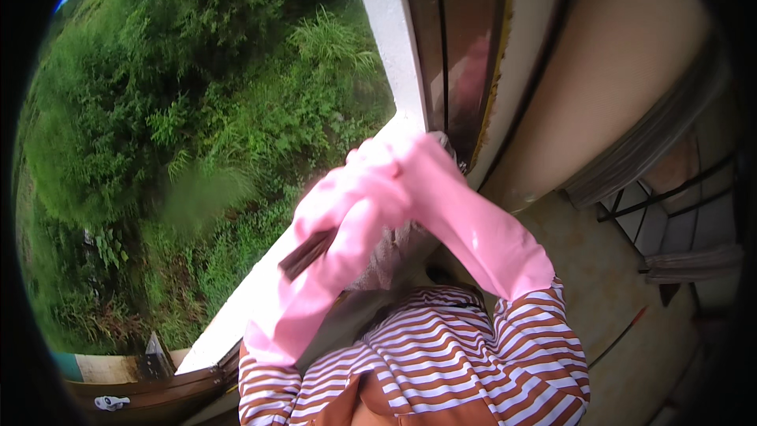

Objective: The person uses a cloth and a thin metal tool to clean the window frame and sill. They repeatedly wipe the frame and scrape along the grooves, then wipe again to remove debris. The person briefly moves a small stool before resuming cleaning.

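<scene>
Long pink rubber gloves cover both my hands, which meet over the white window sill. My left hand (347,205) is closed round a dark brown flat bar (308,254). One end of the bar sticks out below the fingers; the rest is hidden. Right beside it, at the far end of the sill, my right hand (410,162) has its fingers bent in. Glare and the overlapping gloves hide what it holds, if anything. Greyish cloth (385,259) hangs below my hands, partly covered by the left glove.
The white window frame (382,20) borders an opening onto green bushes (197,79). A brown glossy panel (469,39) stands right of it. Below left is a brown frame with a white latch (111,403). A grey curtain (631,150) and a dark rack (670,197) stand at right.
</scene>
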A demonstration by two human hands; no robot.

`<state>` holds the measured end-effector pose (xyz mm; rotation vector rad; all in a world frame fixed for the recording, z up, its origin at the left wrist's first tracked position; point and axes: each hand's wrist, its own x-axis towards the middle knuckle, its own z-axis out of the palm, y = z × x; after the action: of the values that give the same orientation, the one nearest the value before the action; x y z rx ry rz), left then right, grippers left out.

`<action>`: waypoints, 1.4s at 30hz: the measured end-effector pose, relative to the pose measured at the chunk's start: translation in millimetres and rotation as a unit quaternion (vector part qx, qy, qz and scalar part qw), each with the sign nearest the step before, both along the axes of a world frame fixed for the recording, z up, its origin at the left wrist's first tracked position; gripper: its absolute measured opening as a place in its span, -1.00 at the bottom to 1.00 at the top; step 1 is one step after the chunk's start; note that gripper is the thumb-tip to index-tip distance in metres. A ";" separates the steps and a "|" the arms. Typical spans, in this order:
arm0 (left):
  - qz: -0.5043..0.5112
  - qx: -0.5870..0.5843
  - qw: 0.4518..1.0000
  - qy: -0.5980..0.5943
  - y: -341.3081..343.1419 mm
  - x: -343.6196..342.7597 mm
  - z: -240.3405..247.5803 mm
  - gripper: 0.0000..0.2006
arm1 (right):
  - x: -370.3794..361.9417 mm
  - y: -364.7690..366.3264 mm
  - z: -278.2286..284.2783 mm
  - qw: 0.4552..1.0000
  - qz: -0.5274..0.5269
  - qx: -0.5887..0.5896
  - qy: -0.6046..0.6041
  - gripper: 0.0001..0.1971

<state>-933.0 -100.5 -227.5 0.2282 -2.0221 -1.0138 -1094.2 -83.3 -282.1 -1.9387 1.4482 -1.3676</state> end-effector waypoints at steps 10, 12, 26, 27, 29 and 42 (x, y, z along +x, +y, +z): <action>0.096 -0.066 0.991 -0.070 22.7 24.1 9.0 -0.78 | 38.4 -9.5 -22.3 0.991 0.046 0.120 -0.025 -0.62; 0.128 0.039 0.984 -0.121 32.0 22.0 15.6 -0.82 | 14.9 -6.6 18.9 0.974 0.088 0.207 0.014 -0.65; 0.078 -0.081 0.966 -0.232 21.3 56.3 28.1 -0.62 | 24.7 20.1 -13.0 0.991 -0.039 -0.104 0.081 -0.58; 0.038 -0.095 0.955 -0.280 21.7 52.3 43.9 -0.65 | 23.3 25.3 -21.3 0.985 -0.075 -0.140 0.069 -0.54; 0.001 -0.072 0.945 -0.318 24.4 54.7 49.0 -0.70 | 26.6 33.9 -31.1 0.981 -0.072 -0.171 0.056 -0.53; -0.016 -0.245 0.947 -0.206 32.6 56.9 20.3 -0.68 | 34.3 57.5 -45.1 0.962 -0.110 -0.246 0.043 -0.63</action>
<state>-876.1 -67.9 -207.2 0.1475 -2.5937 -0.4731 -1060.0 -25.9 -327.2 -2.2023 1.5053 -1.9157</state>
